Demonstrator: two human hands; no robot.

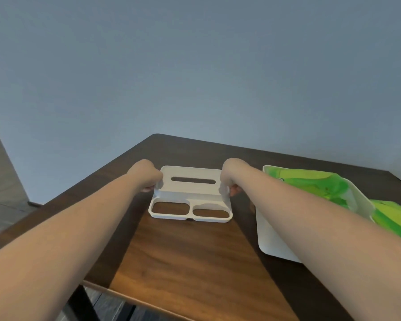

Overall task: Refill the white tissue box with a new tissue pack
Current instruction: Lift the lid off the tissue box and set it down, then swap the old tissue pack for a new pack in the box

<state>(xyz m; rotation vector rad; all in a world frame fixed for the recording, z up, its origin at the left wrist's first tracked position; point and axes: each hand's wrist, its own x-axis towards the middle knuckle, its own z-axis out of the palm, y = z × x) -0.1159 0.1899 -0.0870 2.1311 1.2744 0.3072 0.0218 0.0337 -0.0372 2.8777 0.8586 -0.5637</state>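
Note:
A white tissue box lid (191, 193), with a narrow slot on top and two oval openings along its near side, lies on the dark wooden table (190, 262). My left hand (146, 176) grips its left end and my right hand (229, 176) grips its right end. To the right stands the white tissue box base (271, 237), holding a green tissue pack (310, 184). My right forearm crosses over the base and hides part of it.
A second green tissue pack (394, 218) lies at the right edge, beside the base. A grey wall rises behind the table. The table's left and near edges drop to a dark tiled floor (0, 177).

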